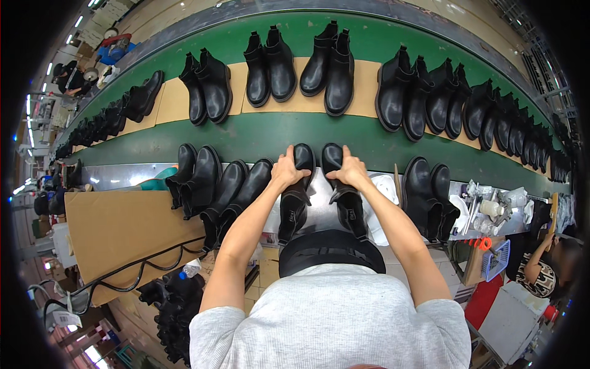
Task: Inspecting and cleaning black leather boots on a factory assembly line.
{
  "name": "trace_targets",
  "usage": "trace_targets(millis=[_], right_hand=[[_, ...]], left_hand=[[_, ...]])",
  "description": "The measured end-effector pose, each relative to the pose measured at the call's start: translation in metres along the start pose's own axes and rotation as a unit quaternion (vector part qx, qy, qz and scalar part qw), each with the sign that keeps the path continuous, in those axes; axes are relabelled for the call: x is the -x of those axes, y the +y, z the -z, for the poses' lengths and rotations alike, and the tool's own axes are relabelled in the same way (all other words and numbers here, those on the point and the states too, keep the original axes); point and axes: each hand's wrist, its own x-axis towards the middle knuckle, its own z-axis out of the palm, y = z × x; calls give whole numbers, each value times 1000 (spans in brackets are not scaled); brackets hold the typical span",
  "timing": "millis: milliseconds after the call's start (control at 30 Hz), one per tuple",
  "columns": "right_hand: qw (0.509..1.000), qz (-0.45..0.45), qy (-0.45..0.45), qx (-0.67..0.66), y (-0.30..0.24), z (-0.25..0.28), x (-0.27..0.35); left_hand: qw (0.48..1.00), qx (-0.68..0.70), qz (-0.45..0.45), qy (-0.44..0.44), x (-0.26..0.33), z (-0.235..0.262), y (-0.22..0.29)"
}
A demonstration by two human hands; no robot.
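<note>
A pair of black ankle boots lies in front of me on the metal ledge, toes pointing away and shafts toward my waist. My left hand (287,171) grips the left boot (303,157) around the toe and instep, thumb on top. Around the front of the right boot (332,157) my right hand (349,170) is wrapped the same way. The two boots stand a little apart, their open shafts showing pale lettering inside. Two more pairs of boots (208,173) are just left of my left arm. Beyond my right hand sits another pair of boots (418,182).
A green conveyor belt (264,130) runs across ahead, carrying several pairs of boots (339,74) on tan cardboard. Left of me is a large cardboard sheet (123,227) with a black coiled cable. Bottles and tools (491,208) crowd the right ledge. Another person (541,270) works at far right.
</note>
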Motion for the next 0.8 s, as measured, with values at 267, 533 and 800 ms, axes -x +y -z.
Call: trace_targets(millis=[267,533,800], right_hand=[[910,134,-41,-390,44,52,15],[539,153,-230,-796,25,56,82],[410,213,-272,-844,11,60,111]], left_hand=[[921,378,-90,31,7,22,-19],[482,823,-86,-290,102,52,44],[602,774,-157,-121,129,42,61]])
